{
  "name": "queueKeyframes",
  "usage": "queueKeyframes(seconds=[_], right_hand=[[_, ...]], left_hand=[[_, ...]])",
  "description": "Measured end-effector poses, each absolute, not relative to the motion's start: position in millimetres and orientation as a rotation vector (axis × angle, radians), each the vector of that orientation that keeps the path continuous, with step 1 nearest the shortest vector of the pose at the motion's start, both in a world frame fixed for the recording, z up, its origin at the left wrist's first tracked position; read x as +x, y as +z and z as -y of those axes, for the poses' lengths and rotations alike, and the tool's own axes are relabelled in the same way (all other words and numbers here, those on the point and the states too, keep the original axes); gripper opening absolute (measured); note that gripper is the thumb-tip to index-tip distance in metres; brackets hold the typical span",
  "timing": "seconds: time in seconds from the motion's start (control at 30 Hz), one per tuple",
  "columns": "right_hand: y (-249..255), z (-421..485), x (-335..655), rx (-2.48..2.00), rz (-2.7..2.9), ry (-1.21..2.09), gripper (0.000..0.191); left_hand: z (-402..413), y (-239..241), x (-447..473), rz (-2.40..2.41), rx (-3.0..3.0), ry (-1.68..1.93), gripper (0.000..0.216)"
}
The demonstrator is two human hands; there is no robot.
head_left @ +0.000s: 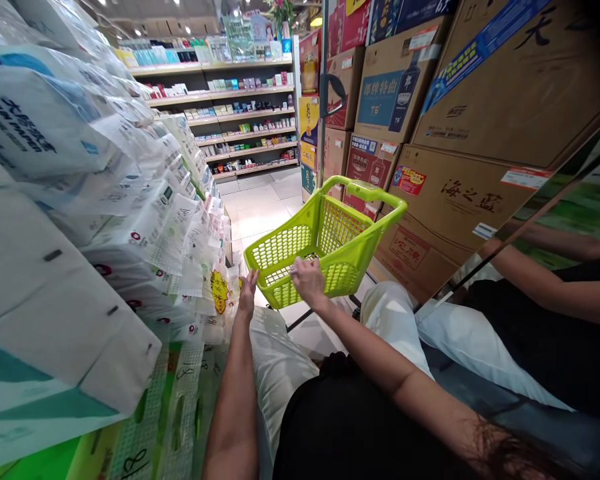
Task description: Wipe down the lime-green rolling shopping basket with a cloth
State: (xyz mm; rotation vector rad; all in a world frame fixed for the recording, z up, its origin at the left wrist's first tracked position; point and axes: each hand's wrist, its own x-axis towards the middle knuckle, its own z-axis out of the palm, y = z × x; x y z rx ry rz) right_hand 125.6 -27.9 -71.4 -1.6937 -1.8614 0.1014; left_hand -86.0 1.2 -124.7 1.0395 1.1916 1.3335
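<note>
1. Green shopping cart, right at the hands: its low end is just beside the left hand, its handle beyond and to the right of the right hand.
2. Left hand: fingers extended, gripping nothing that shows, up against or just short of the basket's corner; I can't tell which.
3. Right hand: fingers curled at the basket's near side. Rim, small object or nothing at all in that curl? Can't tell from here!
4. Working this close, I'd say it pays to keep both wrists loose, clear the rim cleanly and steady the basket with the flatter left palm.
5. Now the textures: smooth, glossy plastic, lattice walls full of rounded holes, a thick, softly curved handle.
6. Left of the left hand, crinkly, shiny film wraps bulging, pillowy tissue packs. Right of the right hand, matte, square-edged cardboard boxes rise in stacks. Far beyond both hands, straight, flat shelves.
</note>
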Motion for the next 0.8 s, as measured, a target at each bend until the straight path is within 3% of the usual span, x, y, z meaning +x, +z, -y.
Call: queueKeyframes(seconds=[0.17, 0.33, 0.57, 0.7, 0.8], right_hand=[[-78.5, 43.9, 87.4, -1.311, 2.247, 0.126, 0.038], [-79.8, 15.6, 164.2, -1.549, 1.879, 0.132, 0.03], [-56.7, -24.7, 312.1, -1.778, 1.248, -0.199, 0.034], [-62.6, -26.2, 308.2, -1.876, 1.055, -0.217, 0.04], [-81.5, -18.2, 274.9, -1.812, 1.312, -0.16, 0.039]], left_hand=[[-0.7, -124.8, -87.1, -1.197, 0.999, 1.384, 0.086], [-4.0, -128.1, -92.1, -1.238, 1.068, 1.373, 0.094], [-13.6, -125.0, -85.5, -1.356, 1.348, 1.322, 0.093], [-18.4, -120.7, -78.1, -1.321, 1.359, 1.312, 0.091], [-19.4, -120.9, -75.3, -1.259, 1.277, 1.345, 0.088]])
